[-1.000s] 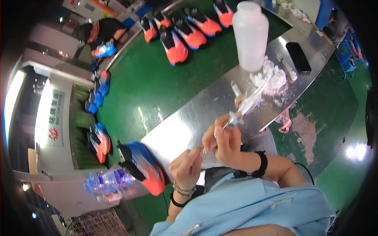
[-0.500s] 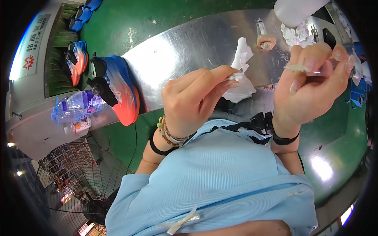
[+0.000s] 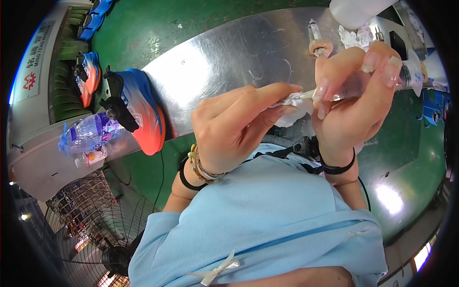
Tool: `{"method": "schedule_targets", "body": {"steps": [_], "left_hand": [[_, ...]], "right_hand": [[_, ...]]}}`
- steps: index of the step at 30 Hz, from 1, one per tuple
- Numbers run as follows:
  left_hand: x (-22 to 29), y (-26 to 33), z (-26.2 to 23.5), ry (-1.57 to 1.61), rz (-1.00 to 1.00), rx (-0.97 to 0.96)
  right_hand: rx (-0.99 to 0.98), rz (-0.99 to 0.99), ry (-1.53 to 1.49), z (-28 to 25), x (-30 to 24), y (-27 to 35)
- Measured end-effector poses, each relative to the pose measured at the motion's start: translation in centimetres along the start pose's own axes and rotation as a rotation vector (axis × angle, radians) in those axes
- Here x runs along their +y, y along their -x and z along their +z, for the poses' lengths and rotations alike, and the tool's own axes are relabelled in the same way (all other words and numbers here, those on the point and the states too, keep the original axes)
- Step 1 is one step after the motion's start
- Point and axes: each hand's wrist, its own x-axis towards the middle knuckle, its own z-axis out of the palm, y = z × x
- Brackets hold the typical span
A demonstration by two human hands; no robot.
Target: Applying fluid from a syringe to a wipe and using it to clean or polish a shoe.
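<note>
Hands point(image 3: 224, 124) partly hiding syringe point(image 3: 405, 77), shoe point(image 3: 142, 112) beside bottles point(image 3: 86, 135)

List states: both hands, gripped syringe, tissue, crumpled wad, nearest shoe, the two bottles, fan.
Left hand: closed, pinching white tissue
Right hand: closed around syringe
Syringe: held, tip at white tissue
White tissue: bunched, in left hand
Crumpled wad: lying on bench
Blue-orange shoe: untouched, at bench's left end
Larger bottle: capped, fill unclear
Smaller bottle: capped, fill unclear
Caged fan: spin can't be told
</note>
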Motion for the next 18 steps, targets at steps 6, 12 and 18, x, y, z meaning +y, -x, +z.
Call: {"method": "schedule_targets", "body": {"steps": [6,12,18], "left_hand": [[-0.8,0.0,-0.5,0.025,0.039,-0.042],[-1.1,0.4,-0.8,0.026,0.067,0.005],[-0.8,-0.6,-1.4,0.166,0.355,-0.017]], "right_hand": [[-0.068,-0.091,0.150,0.1,1.3,-0.5],[-0.092,-0.053,0.189,1.8,0.4,0.3],[-0.283,-0.141,-0.022,-1.0,-0.3,-0.2]]}}
